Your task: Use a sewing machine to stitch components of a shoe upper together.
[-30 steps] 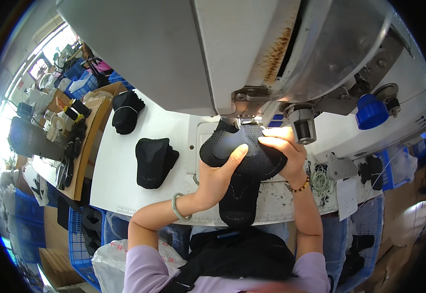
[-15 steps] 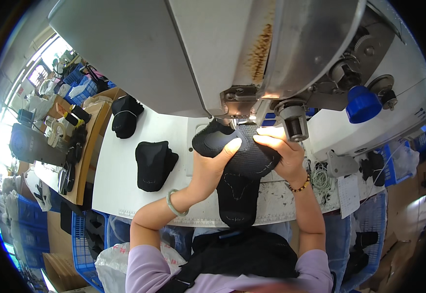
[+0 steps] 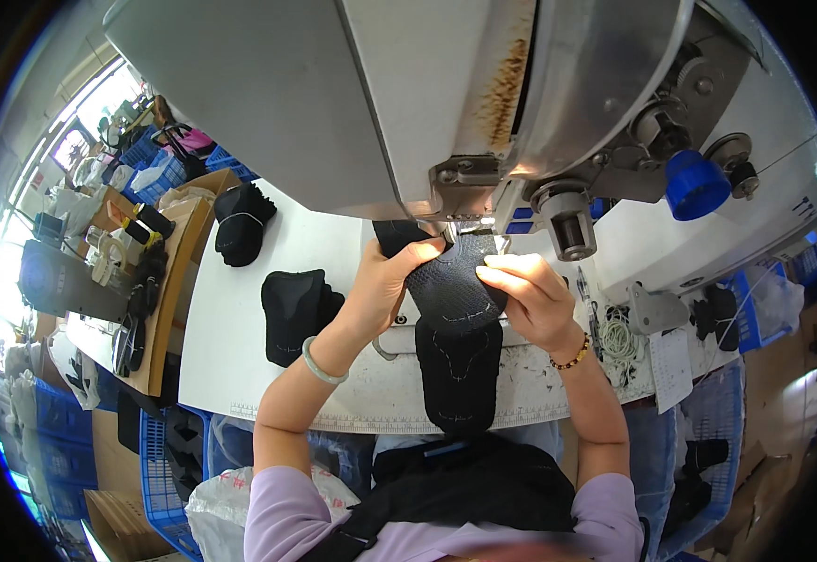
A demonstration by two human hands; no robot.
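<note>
Under the needle area of a sewing machine [image 3: 258,112] lies a black mesh shoe upper [image 3: 460,292] with pale marking lines. My left hand [image 3: 385,286] grips its left side, thumb on top near the needle and other fingers partly hidden beneath. My right hand [image 3: 532,298] pinches the right edge between thumb and fingertips. The upper's far end is hidden beneath the machine head. Just nearer to me, another black shoe-upper piece [image 3: 460,379] with pale lines rests on the white table [image 3: 361,398], partly covered by the held one.
Left on the table are a stack of black pieces [image 3: 301,317] and a tied black bundle [image 3: 242,225]. A blue knob [image 3: 697,185] juts from the machine. Coiled cord [image 3: 622,342] lies right of my right hand. Blue crates [image 3: 167,478] stand below the table's edge.
The held upper has turned under the needle, its wide part now pointing more toward me. My left hand has shifted farther away and slightly left; my right hand has come slightly nearer.
</note>
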